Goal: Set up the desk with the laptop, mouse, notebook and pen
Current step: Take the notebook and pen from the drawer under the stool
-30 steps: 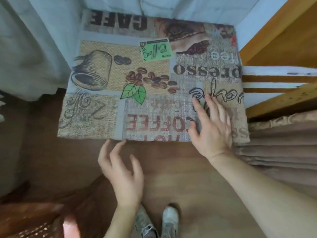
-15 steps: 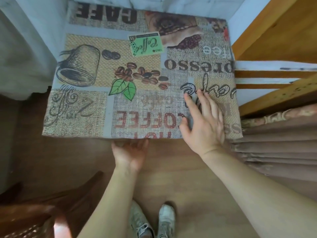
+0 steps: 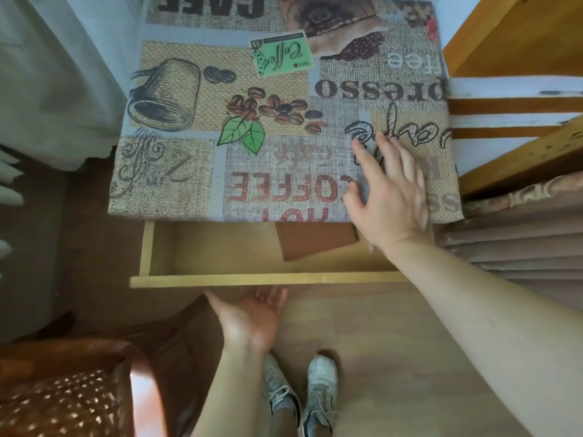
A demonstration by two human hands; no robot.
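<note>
1. Fingers, left hand (image 3: 252, 313): palm up, straight and loosely apart, gripping nothing; tips at the underside of the drawer front (image 3: 268, 280), about its middle. Whether they touch the wood I cannot tell.
2. Fingers, right hand (image 3: 389, 197): spread flat, pressing the desk cloth (image 3: 189, 171) near its front right corner; nothing clasped.
3. Drawer: slid out below the desk's front edge, level, interior partly exposed. Left side wall (image 3: 146, 247) visible; right end hidden under my right forearm.
4. Notebook, presumed (image 3: 315, 239): brown flat cover in the drawer's rear right part, its far edge tucked under the desk's front edge. I judge it the notebook; not certain.
5. Pen, possible (image 3: 372, 247): small pale sliver just beside my right wrist, at the notebook's right corner. Too small to confirm.
6. Laptop, mouse: not in view. Desk top carries only the printed cloth.
7. Step in hand, as judged: opening the drawer to fetch notebook and pen.
8. Method notes: pull from the front's middle so the drawer runs straight; keep the right palm bearing down so the cloth does not drag forward; draw out further until the notebook's far edge clears the desk; then take the cover by its near corner.
9. Hazards: chair (image 3: 63, 389) stands near at front left; drawer may tip if drawn too far.
</note>
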